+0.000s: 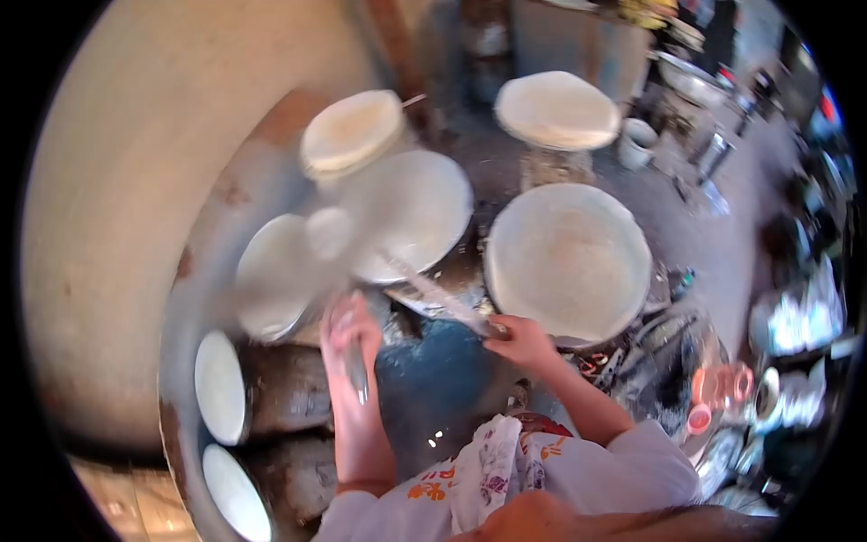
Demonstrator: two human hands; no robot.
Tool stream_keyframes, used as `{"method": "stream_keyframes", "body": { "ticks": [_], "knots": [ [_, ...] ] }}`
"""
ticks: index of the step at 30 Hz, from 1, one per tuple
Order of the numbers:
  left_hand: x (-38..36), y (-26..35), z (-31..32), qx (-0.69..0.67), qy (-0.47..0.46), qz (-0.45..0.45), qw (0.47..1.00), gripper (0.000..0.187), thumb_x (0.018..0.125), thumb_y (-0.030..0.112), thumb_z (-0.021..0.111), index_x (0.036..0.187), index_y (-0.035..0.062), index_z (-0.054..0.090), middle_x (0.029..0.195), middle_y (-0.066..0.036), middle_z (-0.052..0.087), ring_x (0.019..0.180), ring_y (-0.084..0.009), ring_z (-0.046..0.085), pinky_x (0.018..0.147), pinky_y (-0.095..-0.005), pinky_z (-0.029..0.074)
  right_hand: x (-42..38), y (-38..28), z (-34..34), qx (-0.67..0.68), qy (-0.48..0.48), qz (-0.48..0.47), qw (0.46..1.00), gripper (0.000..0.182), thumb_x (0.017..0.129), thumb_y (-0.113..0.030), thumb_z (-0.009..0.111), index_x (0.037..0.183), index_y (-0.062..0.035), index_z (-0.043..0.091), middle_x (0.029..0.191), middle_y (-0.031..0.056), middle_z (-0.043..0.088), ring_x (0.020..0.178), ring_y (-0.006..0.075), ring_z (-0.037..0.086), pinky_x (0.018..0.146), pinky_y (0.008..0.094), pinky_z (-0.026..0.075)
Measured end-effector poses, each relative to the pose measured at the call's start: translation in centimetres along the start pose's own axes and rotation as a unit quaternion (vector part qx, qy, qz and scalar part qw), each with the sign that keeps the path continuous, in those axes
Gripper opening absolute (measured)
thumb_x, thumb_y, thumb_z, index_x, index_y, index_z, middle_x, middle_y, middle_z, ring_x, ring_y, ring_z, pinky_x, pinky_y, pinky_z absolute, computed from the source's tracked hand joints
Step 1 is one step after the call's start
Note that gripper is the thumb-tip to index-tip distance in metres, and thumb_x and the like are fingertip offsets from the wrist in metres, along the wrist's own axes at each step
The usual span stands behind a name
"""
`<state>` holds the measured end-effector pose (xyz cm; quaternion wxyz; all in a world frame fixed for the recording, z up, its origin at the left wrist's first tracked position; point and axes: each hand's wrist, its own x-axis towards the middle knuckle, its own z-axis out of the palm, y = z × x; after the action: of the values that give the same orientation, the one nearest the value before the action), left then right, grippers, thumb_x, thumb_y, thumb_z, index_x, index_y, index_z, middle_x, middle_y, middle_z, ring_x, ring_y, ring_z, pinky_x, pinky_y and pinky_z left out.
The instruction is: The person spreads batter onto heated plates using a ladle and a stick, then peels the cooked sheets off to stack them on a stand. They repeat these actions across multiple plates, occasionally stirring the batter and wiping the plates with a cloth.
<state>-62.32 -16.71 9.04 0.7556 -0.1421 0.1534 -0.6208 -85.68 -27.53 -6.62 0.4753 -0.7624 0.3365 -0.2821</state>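
Note:
My left hand is closed round the handle of a tool, whose metal end sticks out below the fist. The tool's other end is lost in a grey motion smear over a round whitish pan. My right hand grips a long flat, pale stick by its near end. The stick slants up and left, its tip reaching the edge of a large round whitish pan. Right of that stands another large pale round pan, just beyond my right hand.
Further pale discs stand at the back, another back left, and one leans low at left. A curved pale wall bounds the left. Orange plastic jars, bags and vessels crowd the right.

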Motion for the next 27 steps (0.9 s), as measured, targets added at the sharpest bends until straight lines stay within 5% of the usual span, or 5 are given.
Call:
{"method": "stream_keyframes", "body": {
  "ticks": [3,7,11,17,27],
  "knots": [
    [-3.7,-3.3,-1.5,0.046,-0.058,-0.045,0.996,0.028,0.099,0.025,0.036,0.079,0.007,0.045,0.054,0.002,0.035,0.036,-0.007,0.036,0.034,-0.0227,0.035,-5.3,-0.6,-9.0,-0.049,0.096,0.239,0.965,0.038,0.076,-0.006,0.063,0.114,-0.0061,0.061,0.07,0.0117,0.063,0.058,0.0197,0.061,0.057,0.0308,0.048],
    [-0.8,-4.7,-2.4,-0.042,0.004,0.008,0.999,0.028,0.098,0.021,0.039,0.074,0.006,0.043,0.052,0.002,0.035,0.036,-0.007,0.036,0.034,-0.022,0.036,-4.6,5.2,-12.8,-0.276,0.163,0.121,0.94,0.033,0.084,-0.02,0.056,0.117,-0.0144,0.061,0.073,0.0216,0.058,0.069,0.0389,0.058,0.063,0.0422,0.048],
    [0.7,-6.7,-4.3,-0.096,0.013,-0.055,0.994,0.034,0.096,0.017,0.04,0.063,0.0094,0.04,0.052,0.002,0.038,0.035,-0.0077,0.037,0.034,-0.0223,0.039,-4.6,8.0,-12.3,-0.339,0.118,0.11,0.927,0.033,0.086,-0.03,0.055,0.119,-0.0308,0.06,0.071,0.0189,0.056,0.068,0.0371,0.06,0.059,0.0464,0.048],
    [-1.8,-13.5,-1.4,-0.087,-0.029,-0.025,0.996,0.033,0.098,0.025,0.038,0.069,0.0093,0.04,0.053,0.003,0.037,0.035,-0.0057,0.036,0.031,-0.0218,0.037,-9.0,6.2,-16.3,-0.38,0.019,0.132,0.915,0.032,0.084,-0.027,0.058,0.116,-0.0272,0.061,0.075,0.0136,0.058,0.065,0.0333,0.061,0.055,0.0441,0.048],
    [-4.7,-7.1,-5.1,-0.059,-0.047,0.025,0.997,0.038,0.097,0.024,0.039,0.063,0.0089,0.039,0.051,0.001,0.039,0.033,-0.0056,0.037,0.032,-0.0194,0.039,-12.9,5.7,-17.3,-0.253,0.058,0.189,0.947,0.029,0.084,-0.021,0.059,0.113,-0.0179,0.063,0.077,0.0174,0.06,0.071,0.0346,0.061,0.063,0.0443,0.047]
  ]
}}
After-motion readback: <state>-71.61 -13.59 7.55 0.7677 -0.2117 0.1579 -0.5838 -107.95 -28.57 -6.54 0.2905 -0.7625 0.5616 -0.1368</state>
